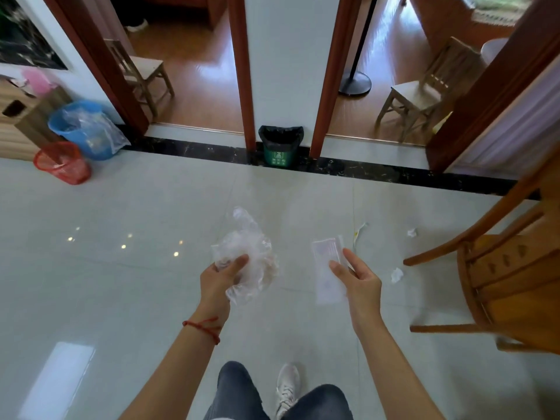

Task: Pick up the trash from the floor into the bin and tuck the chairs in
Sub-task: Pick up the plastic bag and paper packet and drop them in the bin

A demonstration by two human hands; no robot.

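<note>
My left hand (pixel 219 280) grips a crumpled clear plastic bag (pixel 247 253) held above the pale tiled floor. A flat white wrapper (pixel 325 268) is pinched between the thumb and fingers of my right hand (pixel 359 280). Straight ahead, a small green bin (pixel 281 147) with a black liner stands against the white wall between two doorways. On the floor to the right lie two white paper scraps (pixel 396 274) (pixel 411 232) and a thin yellowish strip (pixel 359 231). A large wooden chair (pixel 500 268) stands at the right edge.
A red mesh basket (pixel 62 163) and a blue bin (pixel 83 128) with clear plastic stand at the left by a wooden cabinet (pixel 18 122). Small wooden chairs (pixel 142 71) (pixel 424 92) sit in the rooms beyond the doorways. A black stand base (pixel 354 83) is behind the right doorway.
</note>
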